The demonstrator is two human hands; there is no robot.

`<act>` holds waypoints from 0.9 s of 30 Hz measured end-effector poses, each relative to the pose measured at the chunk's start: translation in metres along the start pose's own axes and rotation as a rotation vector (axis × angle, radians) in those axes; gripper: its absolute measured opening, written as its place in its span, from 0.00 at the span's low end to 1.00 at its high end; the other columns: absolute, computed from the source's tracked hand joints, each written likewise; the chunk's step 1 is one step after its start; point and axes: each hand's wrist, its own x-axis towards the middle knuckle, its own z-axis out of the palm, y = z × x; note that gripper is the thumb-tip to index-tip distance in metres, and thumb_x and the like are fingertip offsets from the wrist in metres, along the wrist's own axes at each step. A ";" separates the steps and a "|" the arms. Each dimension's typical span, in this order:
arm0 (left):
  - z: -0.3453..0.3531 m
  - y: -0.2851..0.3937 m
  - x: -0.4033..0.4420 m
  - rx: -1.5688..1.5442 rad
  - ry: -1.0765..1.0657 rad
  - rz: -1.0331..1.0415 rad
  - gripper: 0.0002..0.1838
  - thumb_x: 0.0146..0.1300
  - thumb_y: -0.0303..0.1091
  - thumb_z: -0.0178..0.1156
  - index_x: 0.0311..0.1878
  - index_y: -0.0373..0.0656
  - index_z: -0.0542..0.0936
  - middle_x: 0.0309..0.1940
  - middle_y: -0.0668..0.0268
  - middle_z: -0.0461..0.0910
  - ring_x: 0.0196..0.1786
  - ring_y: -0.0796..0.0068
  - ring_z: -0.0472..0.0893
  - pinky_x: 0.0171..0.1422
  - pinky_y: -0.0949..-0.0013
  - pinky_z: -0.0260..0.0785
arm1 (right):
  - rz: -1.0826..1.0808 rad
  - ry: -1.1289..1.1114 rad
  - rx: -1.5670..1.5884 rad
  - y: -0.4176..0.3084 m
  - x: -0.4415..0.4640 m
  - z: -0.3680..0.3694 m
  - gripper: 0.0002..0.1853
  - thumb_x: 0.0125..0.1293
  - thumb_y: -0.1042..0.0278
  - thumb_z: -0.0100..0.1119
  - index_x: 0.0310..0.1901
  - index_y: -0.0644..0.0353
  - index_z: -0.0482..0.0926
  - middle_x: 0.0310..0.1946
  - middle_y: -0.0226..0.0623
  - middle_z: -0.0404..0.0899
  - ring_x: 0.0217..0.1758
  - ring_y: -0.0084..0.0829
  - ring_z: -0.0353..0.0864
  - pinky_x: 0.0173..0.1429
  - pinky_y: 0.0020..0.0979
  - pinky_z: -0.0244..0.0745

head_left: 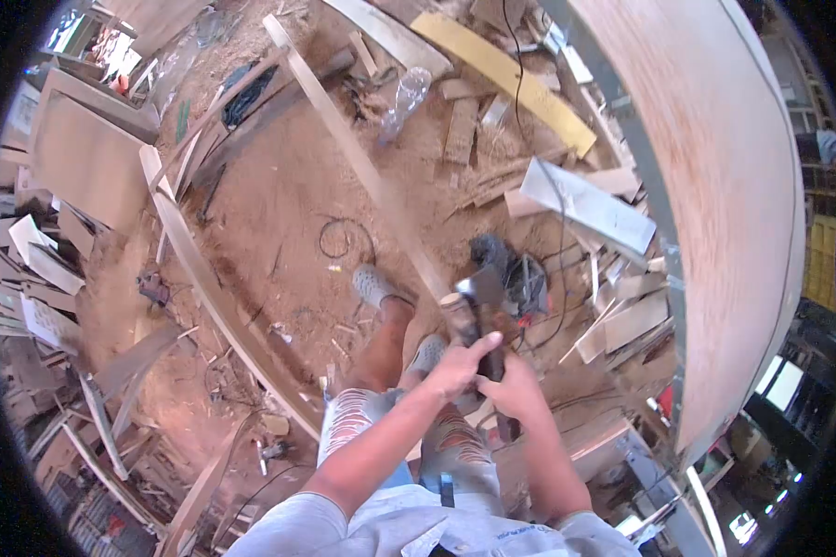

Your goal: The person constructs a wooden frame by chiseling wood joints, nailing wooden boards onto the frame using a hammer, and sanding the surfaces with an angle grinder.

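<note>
Both of my hands are close together in front of my thighs. My left hand [455,369] is wrapped round a dark tool with a brownish end [462,320]; its exact kind is blurred. My right hand [511,381] closes on a dark handle beside it, below a shiny metal head [480,286] that looks like a hatchet or hammer. A long narrow wooden strip [372,176] runs from the upper left down to the tools near my hands. Whether the strip touches them is unclear.
Sawdust and offcuts cover the ground [288,204]. A long board [204,278] lies to the left. At the right stands a large curved wooden panel [715,186]. Black cables, a yellow board [506,79] and a white board [590,206] lie ahead.
</note>
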 end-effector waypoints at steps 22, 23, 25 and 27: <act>-0.145 0.204 0.017 0.389 0.130 0.436 0.26 0.76 0.41 0.65 0.69 0.33 0.78 0.56 0.54 0.86 0.60 0.64 0.85 0.66 0.62 0.77 | -0.382 0.633 0.324 -0.318 0.068 -0.272 0.20 0.58 0.69 0.76 0.50 0.68 0.82 0.35 0.31 0.85 0.37 0.22 0.82 0.45 0.30 0.78; -0.138 0.218 0.010 0.372 0.156 0.415 0.26 0.76 0.41 0.65 0.68 0.33 0.78 0.56 0.54 0.86 0.59 0.65 0.85 0.65 0.63 0.77 | -0.287 0.659 0.224 -0.322 0.090 -0.296 0.19 0.59 0.67 0.75 0.49 0.66 0.82 0.35 0.34 0.86 0.37 0.25 0.82 0.46 0.32 0.78; -0.134 0.231 0.009 0.339 0.233 0.386 0.25 0.76 0.41 0.65 0.67 0.33 0.79 0.56 0.55 0.86 0.58 0.66 0.85 0.63 0.63 0.77 | -0.140 0.750 0.066 -0.335 0.138 -0.335 0.19 0.59 0.67 0.75 0.50 0.66 0.83 0.34 0.36 0.86 0.36 0.28 0.83 0.46 0.33 0.79; -0.143 0.242 0.021 0.293 0.355 0.386 0.23 0.77 0.40 0.64 0.66 0.32 0.79 0.55 0.56 0.87 0.57 0.67 0.85 0.62 0.63 0.77 | -0.044 0.809 -0.078 -0.343 0.176 -0.366 0.21 0.59 0.68 0.75 0.52 0.65 0.82 0.37 0.40 0.86 0.39 0.32 0.85 0.49 0.36 0.80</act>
